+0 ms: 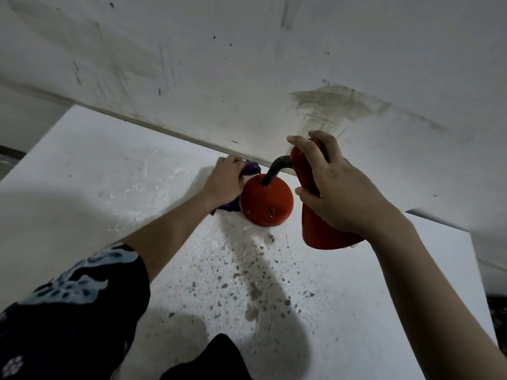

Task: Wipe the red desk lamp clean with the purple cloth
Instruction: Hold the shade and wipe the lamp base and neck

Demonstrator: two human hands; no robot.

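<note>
While the red desk lamp (266, 200) stands on the speckled white table (109, 187) beside the far wall (247, 64), the left grip (226, 183) clutches the purple cloth (252, 168) against its base, and the right grip (340, 196) clasps its shade.

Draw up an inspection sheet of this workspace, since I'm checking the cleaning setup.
Surface: white table, scratched and marked.
Job's things: red desk lamp stands on its base by the wall, shade tipped downward; purple cloth bunched against the base's left side.
Clutter: grey-brown specks scattered in front of the lamp.
Hands: left hand grips the cloth; right hand grips the shade.
Cables: nothing seen.
Surroundings: scuffed, stained white wall behind the table.
</note>
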